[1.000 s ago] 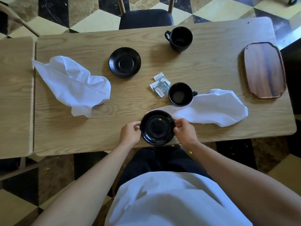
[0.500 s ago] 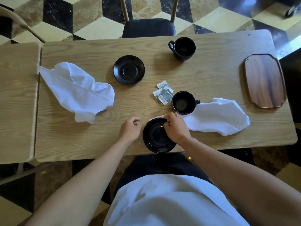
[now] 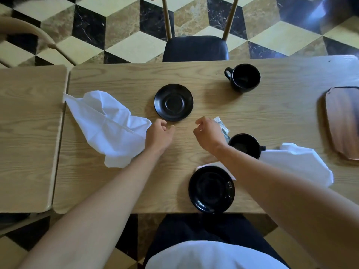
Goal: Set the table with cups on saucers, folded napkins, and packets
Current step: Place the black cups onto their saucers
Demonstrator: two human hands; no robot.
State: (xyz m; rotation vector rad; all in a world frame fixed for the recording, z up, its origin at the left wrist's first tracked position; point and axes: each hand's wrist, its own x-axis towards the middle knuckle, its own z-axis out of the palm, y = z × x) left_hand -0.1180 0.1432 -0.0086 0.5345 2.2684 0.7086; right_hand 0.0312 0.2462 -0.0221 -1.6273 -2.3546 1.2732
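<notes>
ok so both arms are stretched out over the wooden surface (image 3: 120, 191). The left hand (image 3: 159, 135) hangs just short of the far black saucer (image 3: 173, 102), fingers loosely curled, grip holding nothing, its wrist right at the edge of the crumpled white napkin (image 3: 108, 125) on the left side. The right hand (image 3: 208, 135) hangs a bit to the right of it, fingers loosely bent too, grip also not holding anything as far as I can see, and it partly covers the little packets (image 3: 223, 127) lying just behind it.

Stuff on the surface: a near saucer (image 3: 211, 189) sits close to the front edge, sitting on a corner of the second white napkin (image 3: 299, 164), which is rumpled off to the right. One black cup (image 3: 247, 145) stands bare on the wood between the packets and that napkin, mostly hidden by the right forearm, handle pointing right. The other cup (image 3: 243, 77) is up near the far edge, handle to the left, well apart from either saucer. A dark wooden tray (image 3: 343, 121) sits at the right edge. There's a chair (image 3: 195, 47) pushed in at the far side, over a cube-pattern tiled floor (image 3: 116, 30)
</notes>
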